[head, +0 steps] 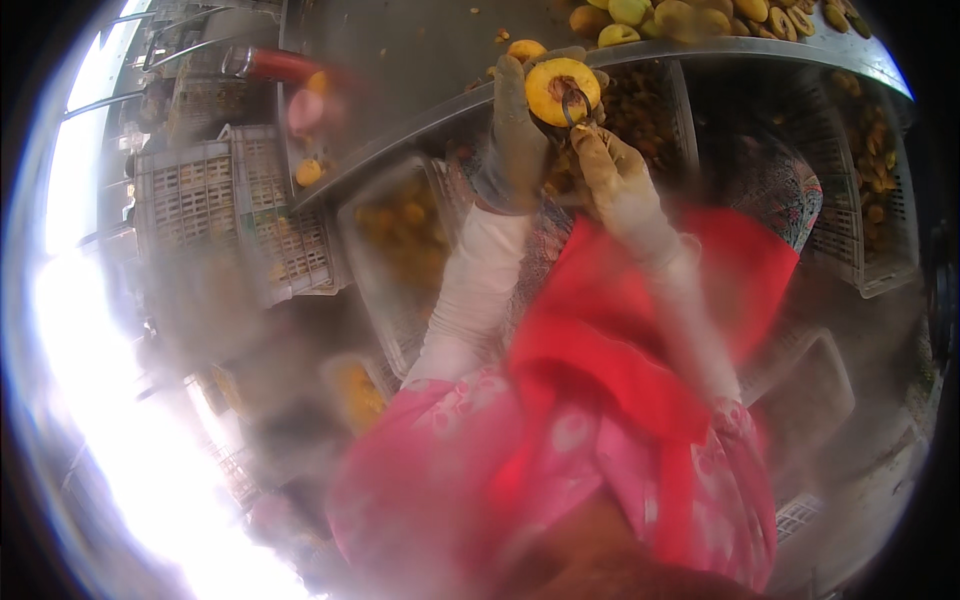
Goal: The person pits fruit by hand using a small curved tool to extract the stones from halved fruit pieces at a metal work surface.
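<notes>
A halved yellow fruit, probably a peach [544, 84], rests in my gloved left hand [516, 150] with its cut face and brown centre turned up. My right hand [616, 166], also gloved, pinches a pitting tool with a curved metal loop [567, 111]. The loop lies against the fruit's brown centre; how deep it sits I cannot tell. Both hands are at the near edge of a metal table [435, 56]. Another piece of yellow fruit [526, 50] lies on the table just beyond my left hand. The tool's handle is mostly hidden by my right fingers.
Whole and halved fruits [675, 19] are heaped at the table's far right. Below its edge stand a crate of brown scraps [645, 112] and a crate of yellow pieces [349, 225]. Stacked plastic crates [187, 187] stand left; another filled crate [836, 217] stands right.
</notes>
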A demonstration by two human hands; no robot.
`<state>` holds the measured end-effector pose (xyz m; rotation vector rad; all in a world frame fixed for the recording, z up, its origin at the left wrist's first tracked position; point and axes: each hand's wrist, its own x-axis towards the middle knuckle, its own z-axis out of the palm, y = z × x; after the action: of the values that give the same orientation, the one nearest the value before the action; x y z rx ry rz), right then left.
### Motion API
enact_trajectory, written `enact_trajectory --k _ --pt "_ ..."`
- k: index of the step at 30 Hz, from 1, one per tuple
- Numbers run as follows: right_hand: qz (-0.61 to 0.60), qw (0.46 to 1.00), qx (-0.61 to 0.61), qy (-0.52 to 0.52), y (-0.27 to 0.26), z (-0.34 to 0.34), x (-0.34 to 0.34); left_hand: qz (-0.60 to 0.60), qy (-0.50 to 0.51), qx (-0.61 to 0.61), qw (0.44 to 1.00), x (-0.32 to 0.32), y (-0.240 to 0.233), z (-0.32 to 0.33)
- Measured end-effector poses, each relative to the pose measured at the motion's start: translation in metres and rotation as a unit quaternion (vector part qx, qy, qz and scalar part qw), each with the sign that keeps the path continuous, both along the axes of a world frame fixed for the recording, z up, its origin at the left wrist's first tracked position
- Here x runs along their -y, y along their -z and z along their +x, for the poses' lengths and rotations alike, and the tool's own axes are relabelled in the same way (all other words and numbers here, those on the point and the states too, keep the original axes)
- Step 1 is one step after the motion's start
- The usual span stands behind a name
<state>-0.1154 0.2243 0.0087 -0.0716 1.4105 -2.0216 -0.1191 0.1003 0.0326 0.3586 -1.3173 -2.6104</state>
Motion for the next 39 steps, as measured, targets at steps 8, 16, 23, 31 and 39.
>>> enact_trajectory --k 8,16,23,31,39 --pt "-0.039 0.996 -0.068 0.041 -0.009 0.034 0.007 -0.058 -0.062 -0.061 0.995 -0.012 -0.003 0.035" --pt "-0.030 0.998 -0.028 0.050 -0.004 0.043 0.005 -0.171 -0.045 -0.068 0.982 -0.015 -0.022 0.059" --pt "-0.004 0.996 -0.079 0.038 0.026 0.041 0.018 -0.077 0.091 0.005 0.993 0.009 -0.037 0.058" --pt "0.171 0.981 -0.091 -0.030 -0.014 0.036 -0.003 -0.068 0.032 -0.034 0.997 -0.010 -0.007 0.060" --pt "0.026 0.991 -0.080 -0.101 0.006 0.042 -0.007 -0.166 0.059 0.081 0.981 0.006 -0.026 0.046"
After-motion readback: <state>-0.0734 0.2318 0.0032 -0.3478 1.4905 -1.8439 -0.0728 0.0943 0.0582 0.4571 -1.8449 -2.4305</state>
